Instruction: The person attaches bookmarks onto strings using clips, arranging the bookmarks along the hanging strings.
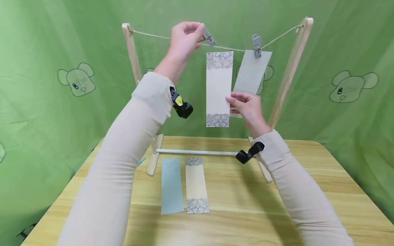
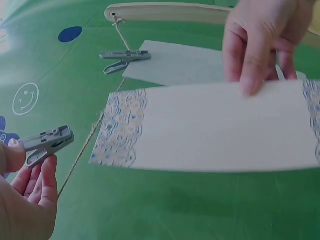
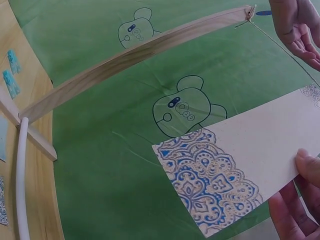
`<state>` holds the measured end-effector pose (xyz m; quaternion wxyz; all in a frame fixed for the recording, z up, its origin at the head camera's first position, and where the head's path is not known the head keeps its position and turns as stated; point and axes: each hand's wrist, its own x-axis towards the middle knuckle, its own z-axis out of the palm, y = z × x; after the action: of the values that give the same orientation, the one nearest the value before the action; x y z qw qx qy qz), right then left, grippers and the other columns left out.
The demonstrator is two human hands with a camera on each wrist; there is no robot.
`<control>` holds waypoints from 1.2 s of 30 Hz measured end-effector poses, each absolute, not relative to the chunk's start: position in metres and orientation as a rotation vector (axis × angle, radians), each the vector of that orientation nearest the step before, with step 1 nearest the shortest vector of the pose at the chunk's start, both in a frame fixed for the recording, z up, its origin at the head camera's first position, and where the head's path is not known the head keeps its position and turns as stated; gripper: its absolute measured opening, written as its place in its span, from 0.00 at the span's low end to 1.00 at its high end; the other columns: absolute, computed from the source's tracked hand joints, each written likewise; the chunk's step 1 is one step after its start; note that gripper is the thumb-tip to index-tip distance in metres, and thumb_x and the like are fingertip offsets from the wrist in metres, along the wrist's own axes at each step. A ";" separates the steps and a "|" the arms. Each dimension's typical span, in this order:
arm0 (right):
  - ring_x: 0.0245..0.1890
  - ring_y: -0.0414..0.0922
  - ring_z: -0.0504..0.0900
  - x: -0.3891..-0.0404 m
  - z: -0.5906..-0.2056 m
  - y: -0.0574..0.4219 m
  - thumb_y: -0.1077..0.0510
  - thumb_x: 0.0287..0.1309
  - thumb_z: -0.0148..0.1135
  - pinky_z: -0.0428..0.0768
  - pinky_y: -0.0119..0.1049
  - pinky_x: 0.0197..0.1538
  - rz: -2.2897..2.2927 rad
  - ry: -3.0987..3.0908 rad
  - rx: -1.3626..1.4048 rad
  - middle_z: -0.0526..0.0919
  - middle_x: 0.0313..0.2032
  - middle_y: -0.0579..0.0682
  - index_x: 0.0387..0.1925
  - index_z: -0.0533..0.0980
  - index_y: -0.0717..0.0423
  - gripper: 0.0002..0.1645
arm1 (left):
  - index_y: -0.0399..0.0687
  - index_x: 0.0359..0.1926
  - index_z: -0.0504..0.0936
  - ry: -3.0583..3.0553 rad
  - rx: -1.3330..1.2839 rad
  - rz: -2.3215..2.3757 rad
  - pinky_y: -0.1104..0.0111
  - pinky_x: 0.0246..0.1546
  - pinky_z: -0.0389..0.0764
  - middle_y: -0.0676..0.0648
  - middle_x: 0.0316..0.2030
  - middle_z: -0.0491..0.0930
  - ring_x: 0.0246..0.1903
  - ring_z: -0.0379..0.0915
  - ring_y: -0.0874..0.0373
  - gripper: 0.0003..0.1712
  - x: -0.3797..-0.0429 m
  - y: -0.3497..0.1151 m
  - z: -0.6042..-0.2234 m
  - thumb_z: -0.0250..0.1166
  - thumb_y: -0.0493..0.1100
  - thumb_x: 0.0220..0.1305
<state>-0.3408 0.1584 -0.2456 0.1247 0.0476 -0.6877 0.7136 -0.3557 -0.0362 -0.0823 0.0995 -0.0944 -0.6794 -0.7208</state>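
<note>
My left hand (image 1: pixel 185 39) pinches a grey clothespin (image 1: pixel 209 35) by its handle ends, just above the string (image 1: pixel 227 48). In the left wrist view that clothespin (image 2: pixel 48 142) lies beside the string, apart from the card. My right hand (image 1: pixel 248 108) pinches the right edge of a cream card (image 1: pixel 219 90) with blue patterned bands at both ends. The card hangs upright, its top edge close below the string. To its right a plain pale grey card (image 1: pixel 253 70) hangs from the string under another grey clothespin (image 1: pixel 257 46), partly behind my right hand.
Two wooden posts (image 1: pixel 290 73) hold the string, with a white rod (image 1: pixel 197 151) between their feet. A light blue card (image 1: pixel 171 186) and a second patterned card (image 1: pixel 197 184) lie on the wooden table (image 1: pixel 240 218). Turquoise clothespins (image 3: pixel 11 83) lie by the left foot. Behind hangs a green cloth (image 1: pixel 101 41).
</note>
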 end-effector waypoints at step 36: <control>0.25 0.38 0.83 -0.350 -0.241 0.159 0.63 0.48 0.71 0.83 0.30 0.30 2.113 -1.986 0.125 0.85 0.27 0.44 0.34 0.83 0.52 0.08 | 0.50 0.43 0.82 -2.094 0.057 -1.982 0.82 0.29 0.77 0.54 0.37 0.81 0.33 0.77 0.65 0.09 -0.369 -0.001 -0.080 0.63 0.39 0.61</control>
<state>-0.3496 0.1588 -0.2409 0.1193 0.0428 -0.6795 0.7227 -0.3691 -0.0012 -0.0795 0.1287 0.0195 -0.7201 -0.6816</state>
